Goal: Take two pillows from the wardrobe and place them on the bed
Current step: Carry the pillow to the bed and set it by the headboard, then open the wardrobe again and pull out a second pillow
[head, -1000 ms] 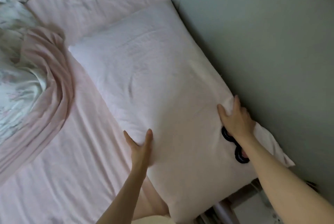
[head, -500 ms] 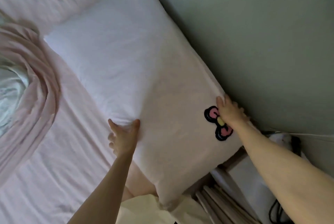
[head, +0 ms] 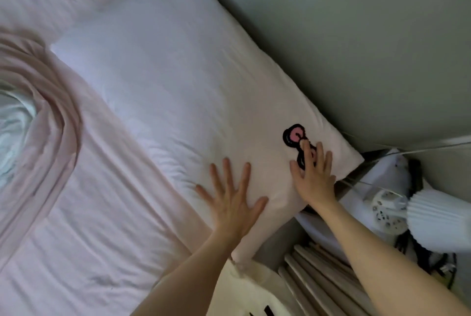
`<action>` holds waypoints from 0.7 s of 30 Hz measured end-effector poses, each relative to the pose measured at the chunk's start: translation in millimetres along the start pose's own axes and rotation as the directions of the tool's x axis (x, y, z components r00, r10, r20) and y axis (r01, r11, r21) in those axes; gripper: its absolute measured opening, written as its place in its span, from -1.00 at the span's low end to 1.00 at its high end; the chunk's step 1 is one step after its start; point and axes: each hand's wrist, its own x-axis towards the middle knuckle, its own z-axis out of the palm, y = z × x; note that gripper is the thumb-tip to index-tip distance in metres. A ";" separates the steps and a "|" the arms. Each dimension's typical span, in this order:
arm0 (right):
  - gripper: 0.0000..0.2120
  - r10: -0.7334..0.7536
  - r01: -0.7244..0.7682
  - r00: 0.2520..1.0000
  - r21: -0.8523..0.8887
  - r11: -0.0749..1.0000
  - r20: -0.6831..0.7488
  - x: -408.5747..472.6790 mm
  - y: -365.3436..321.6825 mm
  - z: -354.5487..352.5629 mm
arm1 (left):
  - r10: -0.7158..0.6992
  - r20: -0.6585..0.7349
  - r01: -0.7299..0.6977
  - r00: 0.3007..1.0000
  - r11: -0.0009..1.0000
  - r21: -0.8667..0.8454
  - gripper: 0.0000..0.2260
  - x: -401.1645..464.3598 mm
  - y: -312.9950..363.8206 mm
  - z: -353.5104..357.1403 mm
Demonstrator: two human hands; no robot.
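A pale pink pillow (head: 165, 81) with a black-and-pink bow print (head: 293, 137) lies flat on the bed (head: 89, 239), along the grey wall. My left hand (head: 229, 201) rests palm down on the pillow's near edge, fingers spread. My right hand (head: 313, 175) lies flat on the near right corner, fingers partly over the bow. Neither hand grips anything. Only one pillow is in view; no wardrobe is visible.
A bunched pink and floral blanket (head: 33, 116) lies at the left of the bed. The grey wall (head: 356, 35) runs along the right. Below right stand a white pleated lamp (head: 438, 218), a power strip (head: 384, 211) with cables, and wooden slats (head: 321, 280).
Both hands let go of the pillow's edges and now lie flat on top of it. The right hand slid onto the bow print, and the left moved onto the pillow's near edge.
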 end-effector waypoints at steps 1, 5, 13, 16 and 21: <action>-0.44 0.004 -0.004 1.000 0.005 1.000 -0.001 -8.5 -0.5 -1.1 | 0.018 0.051 -0.018 0.999 1.000 0.000 -0.26 -0.2 -2.1 -6.6; -0.47 -0.051 0.051 0.992 0.002 0.999 -0.115 -51.6 -24.7 -16.3 | 0.088 0.137 -0.072 0.987 0.991 -0.114 -0.35 -3.8 -14.8 -56.4; -0.70 -0.434 0.415 0.889 0.143 0.899 0.149 -152.3 -142.9 -33.8 | -0.035 -0.137 -0.019 0.990 0.930 -0.368 -0.46 -106.3 -90.2 -159.4; -0.74 -0.563 0.538 0.800 0.170 0.826 0.205 -191.6 -181.4 -14.8 | -0.236 -0.212 0.113 0.948 0.876 -0.468 -0.56 -171.9 -134.8 -178.3; -0.70 -0.750 0.746 0.582 0.159 0.646 0.315 -275.9 -242.3 21.4 | -0.606 -0.249 0.364 0.756 0.705 -0.609 -0.67 -306.3 -206.5 -181.0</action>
